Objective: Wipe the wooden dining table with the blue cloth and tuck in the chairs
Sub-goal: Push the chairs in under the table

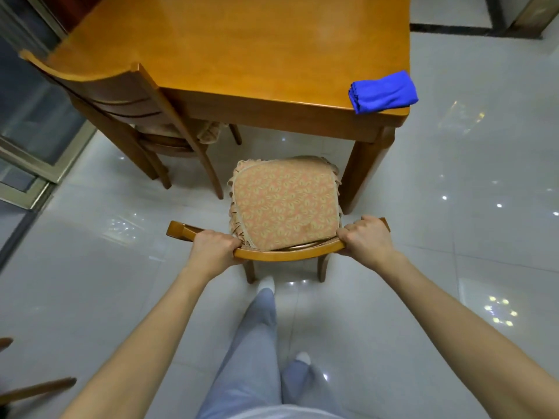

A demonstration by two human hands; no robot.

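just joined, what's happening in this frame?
A person grips the top rail of a cushioned chair with both hands, left hand and right hand. The chair faces the wooden dining table with its seat out from under the tabletop, so it is not tucked in yet. The blue cloth lies folded on the table's near right corner. Another chair stands tucked at the left side.

Left hand (216, 246) and right hand (367, 237) gripping chair (284, 255) backrest at centre, blue cloth (382, 92) on table (242, 49) corner upper right
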